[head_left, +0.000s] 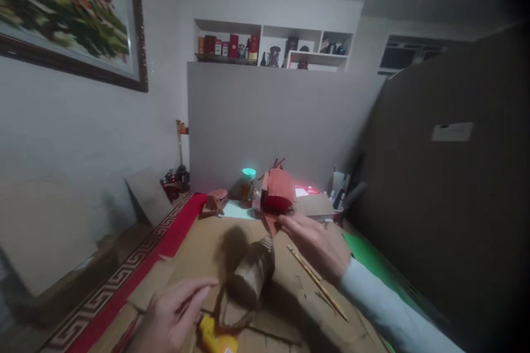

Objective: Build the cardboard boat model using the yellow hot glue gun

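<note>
Cardboard roll [252, 276], brown and cylindrical, lies tilted on the cardboard sheet [285, 309] covering the worktop, just below centre of the head view. Its surface looks dull brown with darker banding; the far end shows a pale, ridged edge. A curled brown strip [226, 314] trails from its near end toward the viewer. Picture blurred, so finer texture cannot be made out.

Left hand [171, 317] sits low in the frame, fingers [194, 289] half-extended and loosely open, near the roll but not touching it; nothing visibly gripped. Just beside it, a yellow object [215, 339], partly cut off by the frame edge.

Right hand [318, 245], in a pale sleeve [385, 309], reaches forward with fingers spread flat. Its fingertips are at a red paper piece [276, 193] standing behind the roll; whether they grip it cannot be told.

A thin wooden stick [317, 281] lies diagonally under the right wrist. Green sheet [372, 265] to the right. Jar with teal lid [247, 185] further back. Red patterned cloth [136, 270] runs along the left edge.
</note>
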Demonstrator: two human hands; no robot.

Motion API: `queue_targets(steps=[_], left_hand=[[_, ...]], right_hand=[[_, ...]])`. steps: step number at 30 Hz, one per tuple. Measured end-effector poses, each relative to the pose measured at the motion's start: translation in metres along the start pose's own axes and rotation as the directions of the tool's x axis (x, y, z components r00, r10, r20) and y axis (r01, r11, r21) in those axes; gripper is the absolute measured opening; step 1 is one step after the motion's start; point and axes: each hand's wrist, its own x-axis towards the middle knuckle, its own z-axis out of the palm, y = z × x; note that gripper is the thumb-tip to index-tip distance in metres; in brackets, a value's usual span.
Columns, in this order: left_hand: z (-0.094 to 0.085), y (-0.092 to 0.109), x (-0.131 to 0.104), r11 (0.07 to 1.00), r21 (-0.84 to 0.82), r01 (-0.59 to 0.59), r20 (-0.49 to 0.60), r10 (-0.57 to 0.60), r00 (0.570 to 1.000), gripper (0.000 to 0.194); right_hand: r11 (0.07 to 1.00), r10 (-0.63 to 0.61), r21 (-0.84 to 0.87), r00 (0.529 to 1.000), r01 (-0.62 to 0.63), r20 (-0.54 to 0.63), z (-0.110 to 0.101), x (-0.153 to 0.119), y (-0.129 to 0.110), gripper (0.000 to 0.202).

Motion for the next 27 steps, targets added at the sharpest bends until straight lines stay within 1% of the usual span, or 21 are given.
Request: queue_targets(steps=[1, 2, 3, 4, 6, 7, 9, 11, 12, 14, 15, 16, 18, 19, 21, 23, 24, 25, 26, 27], left_hand=[[0.0, 0.007, 0.0, 0.996, -0.054, 0.076, 0.02, -0.075, 0.997, 0.019], [0.0, 0.015, -0.001, 0.981, -0.141, 0.131, 0.041, -0.127, 0.991, 0.024], [-0.001, 0.023, -0.003, 0.954, -0.25, 0.163, 0.069, -0.15, 0.986, 0.029], [-0.002, 0.031, -0.006, 0.911, -0.369, 0.187, 0.116, -0.154, 0.981, 0.035], [-0.007, 0.042, -0.016, 0.763, -0.586, 0.271, 0.251, -0.147, 0.957, 0.045], [-0.011, 0.045, -0.022, 0.691, -0.641, 0.334, 0.305, -0.169, 0.937, 0.047], [-0.02, 0.044, -0.036, 0.604, -0.647, 0.465, 0.356, -0.3, 0.885, 0.05], [-0.031, 0.038, -0.046, 0.559, -0.644, 0.522, 0.316, -0.428, 0.847, 0.059], [-0.035, 0.035, -0.049, 0.55, -0.638, 0.539, 0.303, -0.464, 0.832, 0.067], [-0.042, 0.031, -0.05, 0.579, -0.602, 0.55, 0.285, -0.487, 0.825, 0.072], [-0.045, 0.03, -0.049, 0.599, -0.577, 0.556, 0.286, -0.489, 0.824, 0.07], [-0.046, 0.029, -0.048, 0.61, -0.56, 0.561, 0.285, -0.494, 0.821, 0.063], [-0.049, 0.026, -0.043, 0.584, -0.575, 0.574, 0.272, -0.525, 0.807, 0.046], [-0.05, 0.024, -0.04, 0.559, -0.597, 0.575, 0.258, -0.545, 0.798, 0.039], [-0.055, 0.016, -0.032, 0.532, -0.63, 0.565, 0.22, -0.576, 0.788, 0.034], [-0.061, 0.005, -0.02, 0.545, -0.632, 0.551, 0.19, -0.58, 0.792, 0.034], [-0.064, -0.001, -0.012, 0.561, -0.629, 0.539, 0.175, -0.573, 0.801, 0.032], [-0.068, -0.007, -0.001, 0.576, -0.624, 0.528, 0.164, -0.564, 0.809, 0.029], [-0.072, -0.014, 0.011, 0.597, -0.619, 0.511, 0.142, -0.555, 0.82, 0.022], [-0.076, -0.022, 0.025, 0.618, -0.606, 0.502, 0.126, -0.548, 0.827, 0.015]], right_hand=[[0.997, -0.069, 0.043, 0.998, 0.069, 0.009, -0.005, -0.005, -0.019, 0.026], [0.987, -0.139, 0.084, 0.99, 0.138, 0.007, -0.009, -0.009, -0.038, 0.034], [0.971, -0.21, 0.12, 0.978, 0.207, 0.011, -0.012, -0.013, -0.056, 0.034], [0.955, -0.264, 0.147, 0.964, 0.258, 0.023, -0.015, -0.017, -0.072, 0.031], [0.928, -0.339, 0.176, 0.94, 0.328, 0.034, -0.018, -0.021, -0.099, 0.027], [0.921, -0.359, 0.178, 0.933, 0.347, 0.037, -0.019, -0.021, -0.11, 0.024], [0.914, -0.382, 0.162, 0.923, 0.372, 0.036, -0.017, -0.02, -0.126, 0.02], [0.906, -0.41, 0.136, 0.911, 0.402, 0.04, -0.012, -0.015, -0.136, 0.018], [0.898, -0.431, 0.124, 0.901, 0.423, 0.046, -0.009, -0.013, -0.14, 0.018], [0.882, -0.467, 0.107, 0.882, 0.459, 0.065, -0.001, -0.006, -0.148, 0.021], [0.877, -0.477, 0.103, 0.876, 0.468, 0.076, 0.004, -0.003, -0.152, 0.022], [0.877, -0.478, 0.098, 0.874, 0.47, 0.084, 0.008, 0.0, -0.156, 0.021], [0.888, -0.459, 0.086, 0.884, 0.452, 0.088, 0.014, 0.005, -0.162, 0.018], [0.895, -0.445, 0.078, 0.892, 0.439, 0.081, 0.016, 0.007, -0.163, 0.021], [0.908, -0.417, 0.059, 0.908, 0.414, 0.046, 0.018, 0.005, -0.164, 0.035], [0.92, -0.391, 0.044, 0.92, 0.391, -0.004, 0.019, -0.004, -0.161, 0.043], [0.924, -0.379, 0.032, 0.925, 0.38, -0.039, 0.019, -0.011, -0.159, 0.041], [0.926, -0.373, 0.029, 0.925, 0.375, -0.066, 0.019, -0.021, -0.157, 0.033], [0.931, -0.363, 0.01, 0.926, 0.366, -0.105, 0.019, -0.033, -0.156, 0.029], [0.92, -0.39, -0.028, 0.901, 0.392, -0.192, 0.018, -0.046, -0.156, 0.026]])
